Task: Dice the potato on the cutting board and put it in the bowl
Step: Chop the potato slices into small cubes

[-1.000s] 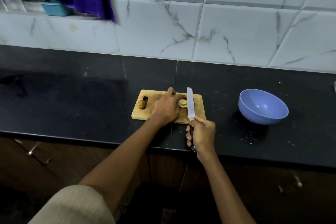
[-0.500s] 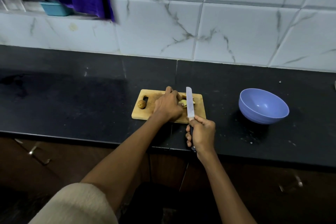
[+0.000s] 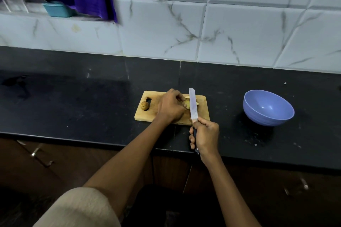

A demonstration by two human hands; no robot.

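Left hand [image 3: 170, 106] pins the potato [image 3: 187, 104] on the cutting board [image 3: 147, 116]; right hand [image 3: 205, 135] grips the knife [image 3: 193, 105]; the bowl [image 3: 268, 108] stands well apart on open table [image 3: 92, 97].

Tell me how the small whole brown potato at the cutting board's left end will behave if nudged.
The small whole brown potato looks rounded, so it would probably roll. It sits near the wooden cutting board's left edge, so it may drop onto the black counter. Likely firm.
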